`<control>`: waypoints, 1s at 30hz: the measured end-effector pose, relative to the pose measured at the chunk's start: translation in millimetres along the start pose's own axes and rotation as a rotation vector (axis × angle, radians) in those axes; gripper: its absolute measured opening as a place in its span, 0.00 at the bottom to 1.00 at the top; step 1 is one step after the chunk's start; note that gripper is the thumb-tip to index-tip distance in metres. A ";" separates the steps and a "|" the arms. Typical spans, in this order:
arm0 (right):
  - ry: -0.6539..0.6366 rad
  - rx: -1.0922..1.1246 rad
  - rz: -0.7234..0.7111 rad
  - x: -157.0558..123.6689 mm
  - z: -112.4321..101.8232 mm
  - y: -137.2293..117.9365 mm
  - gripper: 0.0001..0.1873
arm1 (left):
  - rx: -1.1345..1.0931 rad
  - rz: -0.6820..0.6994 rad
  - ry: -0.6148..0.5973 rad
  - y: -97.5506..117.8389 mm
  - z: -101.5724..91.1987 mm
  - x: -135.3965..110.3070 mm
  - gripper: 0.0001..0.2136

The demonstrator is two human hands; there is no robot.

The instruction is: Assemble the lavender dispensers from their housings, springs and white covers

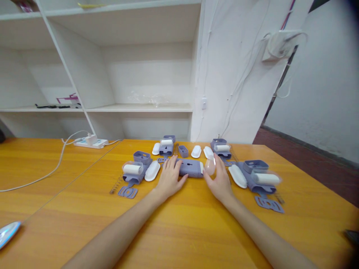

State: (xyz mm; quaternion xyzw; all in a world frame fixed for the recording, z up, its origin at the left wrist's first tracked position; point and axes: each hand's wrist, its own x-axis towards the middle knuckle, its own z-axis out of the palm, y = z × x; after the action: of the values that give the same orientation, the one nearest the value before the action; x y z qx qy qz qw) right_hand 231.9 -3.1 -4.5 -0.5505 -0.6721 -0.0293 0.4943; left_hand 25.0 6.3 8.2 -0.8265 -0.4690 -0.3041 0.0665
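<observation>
A long grey-purple plastic housing (190,168) with a small dark slot lies across the middle of the table. My left hand (169,177) holds its left end, thumb along the near side and fingers at the far side. At the housing's right end a white part (201,168) shows. My right hand (220,181) has a clear plastic cover (209,167) between its thumb and fingers, beside that white end. Right behind the housing lie a white oval lid (196,151) and a small grey-purple cup (183,151).
Similar part sets surround my hands: grey-purple bodies (137,178) with white rollers (266,179), white lids (153,171), springs (115,185) and flat cut-out plates (269,204). A power strip (91,142) with a white cable sits back left. Shelves (140,108) rise behind the table.
</observation>
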 end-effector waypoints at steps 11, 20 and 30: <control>-0.151 0.011 0.094 -2.5 11.6 25.3 0.38 | 0.044 -0.044 -0.034 1.7 -0.6 -2.6 0.21; -0.302 0.050 0.044 -4.3 10.8 21.8 0.33 | 0.002 -0.085 -0.067 -2.8 2.5 1.3 0.31; -0.326 0.119 0.024 -4.6 9.4 20.2 0.36 | -0.087 -0.036 -0.108 -10.2 2.3 4.1 0.29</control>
State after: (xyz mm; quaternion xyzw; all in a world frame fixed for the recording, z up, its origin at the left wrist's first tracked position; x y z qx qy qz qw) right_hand 241.0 7.0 -22.7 -0.5259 -0.7372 0.1063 0.4106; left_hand 19.2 15.8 6.8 -0.8353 -0.4728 -0.2804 -0.0004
